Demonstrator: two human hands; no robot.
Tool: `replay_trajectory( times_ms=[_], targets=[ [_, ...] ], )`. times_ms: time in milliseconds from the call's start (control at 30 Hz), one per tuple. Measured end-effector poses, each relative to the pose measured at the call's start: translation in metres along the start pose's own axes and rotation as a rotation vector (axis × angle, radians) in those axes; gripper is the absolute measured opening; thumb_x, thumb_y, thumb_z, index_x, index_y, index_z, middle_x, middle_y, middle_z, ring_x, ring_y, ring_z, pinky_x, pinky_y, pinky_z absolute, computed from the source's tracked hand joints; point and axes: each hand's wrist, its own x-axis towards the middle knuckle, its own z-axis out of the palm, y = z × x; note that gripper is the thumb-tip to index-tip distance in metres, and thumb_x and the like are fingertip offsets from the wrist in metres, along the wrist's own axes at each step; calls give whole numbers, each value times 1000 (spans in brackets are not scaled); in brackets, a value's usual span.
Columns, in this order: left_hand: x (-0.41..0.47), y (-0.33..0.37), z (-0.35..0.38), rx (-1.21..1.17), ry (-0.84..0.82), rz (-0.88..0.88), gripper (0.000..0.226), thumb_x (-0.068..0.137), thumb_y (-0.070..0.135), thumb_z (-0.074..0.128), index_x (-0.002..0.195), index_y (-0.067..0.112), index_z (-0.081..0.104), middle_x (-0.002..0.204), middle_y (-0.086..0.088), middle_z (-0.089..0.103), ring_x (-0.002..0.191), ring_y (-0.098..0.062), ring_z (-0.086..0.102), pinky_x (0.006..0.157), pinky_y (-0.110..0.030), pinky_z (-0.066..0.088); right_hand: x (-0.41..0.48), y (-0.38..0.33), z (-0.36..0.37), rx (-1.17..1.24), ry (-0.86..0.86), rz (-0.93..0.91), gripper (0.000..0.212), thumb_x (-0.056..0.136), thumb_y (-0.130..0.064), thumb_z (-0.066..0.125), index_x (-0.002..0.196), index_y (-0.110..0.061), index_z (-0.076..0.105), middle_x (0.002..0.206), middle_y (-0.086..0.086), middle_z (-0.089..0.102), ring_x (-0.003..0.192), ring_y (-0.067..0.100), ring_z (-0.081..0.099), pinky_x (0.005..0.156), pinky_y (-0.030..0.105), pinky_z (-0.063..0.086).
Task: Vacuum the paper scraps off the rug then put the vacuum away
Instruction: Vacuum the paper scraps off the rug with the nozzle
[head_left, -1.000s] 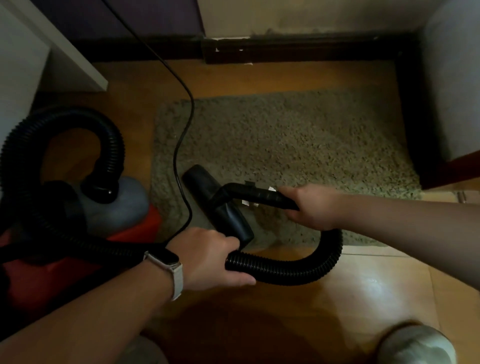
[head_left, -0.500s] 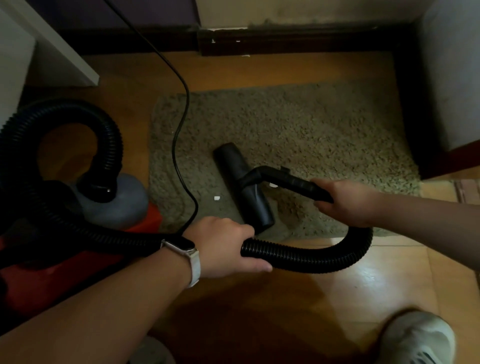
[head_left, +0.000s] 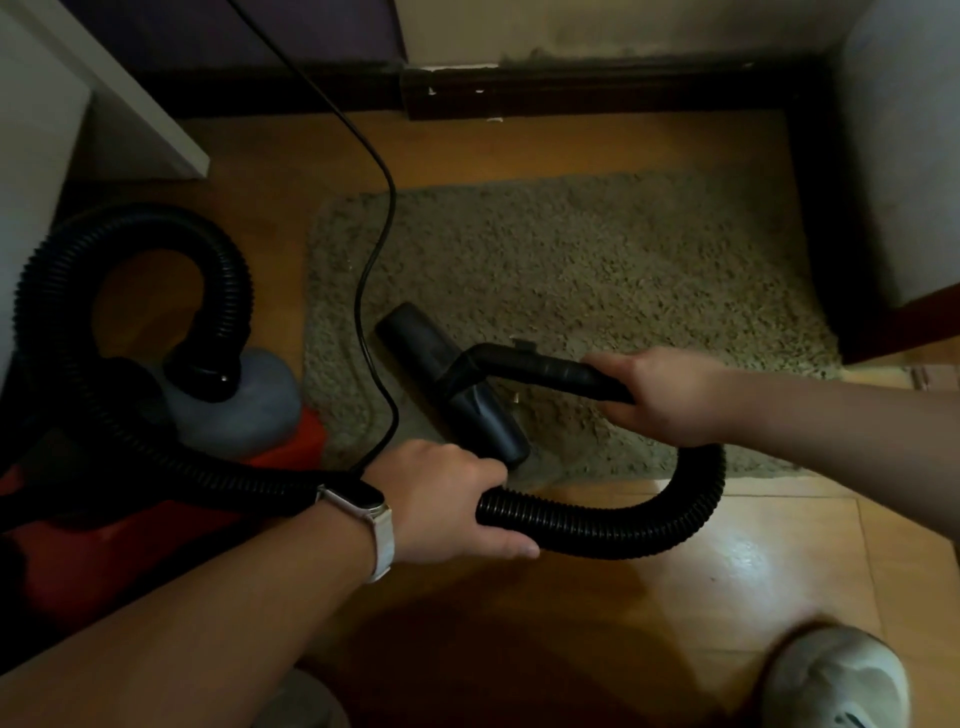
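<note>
White watch band (head_left: 382, 535) — pale shoe (head_left: 836, 675).

home interior: shaggy rug (head_left: 597, 291), wooden floor (head_left: 675, 597), skirting board (head_left: 571, 93)

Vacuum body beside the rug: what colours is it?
The vacuum body is red with a grey top, and its hose is black; seen in the head view.

Dim, warm indoor light. A glossy sheen sits on the wooden floor (head_left: 748, 558) just below the right hand (head_left: 662, 395) — the brightest patch. Deep shadow pools beneath the left hand (head_left: 447, 501). Corners darken and bend outward — wide-angle distortion. The shoe (head_left: 836, 675) is soft.
</note>
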Motion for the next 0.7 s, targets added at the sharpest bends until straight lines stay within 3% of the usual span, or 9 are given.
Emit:
replay_trajectory(
  times_ms=[433,533,633,700],
  targets=[
    [-15,-14,5,-34,12,-87,66,68,96,33,82,35,51,70,12,55,61,-4,53,57,-32,49,23,-15,8,53,-98,-2,27,97,-42,52,122,-33,49,80,-9,59,68,9,57,61,34,50],
    [-14,-14,7,-47,24,-96,67,67,97,31,83,36,51,69,12,55,60,-4,53,53,-29,45,19,-4,8,83,-91,55,26,97,-44,52,120,-33,50,79,-10,59,66,7,57,56,30,44],
    [-10,-10,6,-47,46,-86,68,66,98,28,82,36,49,68,11,54,58,-4,52,50,-29,40,13,9,6,71,-78,120,30,96,-45,53,125,-35,48,78,-9,61,66,8,59,59,32,51],
    [-6,-7,5,-49,58,-71,67,66,98,28,85,37,49,68,12,54,59,-4,52,49,-28,39,7,19,5,53,-60,171,31,96,-46,54,125,-37,48,76,-10,61,63,6,59,52,29,46]
  ],
)
